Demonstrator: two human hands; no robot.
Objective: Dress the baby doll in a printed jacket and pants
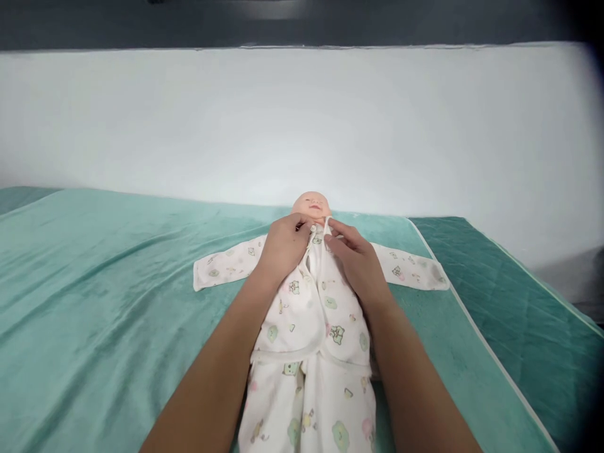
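Note:
A baby doll (311,202) lies on its back, its head at the far end. It wears a white printed baby jacket (295,318) with sleeves spread to both sides, and matching trousers (325,409). At the neck, my left hand (287,242) pinches the left front edge of the jacket, by a small round fastener. My right hand (352,251) grips the right front edge between thumb and fingers, just under the doll's chin. The two edges stand slightly apart at the top, leaving a narrow gap down the chest.
Under the doll a light teal blanket (117,314) is spread, wrinkled on the left. Darker green quilted fabric (528,314) shows beyond its white-edged right border. A white wall (302,119) rises behind the doll's head, with a dark band above it.

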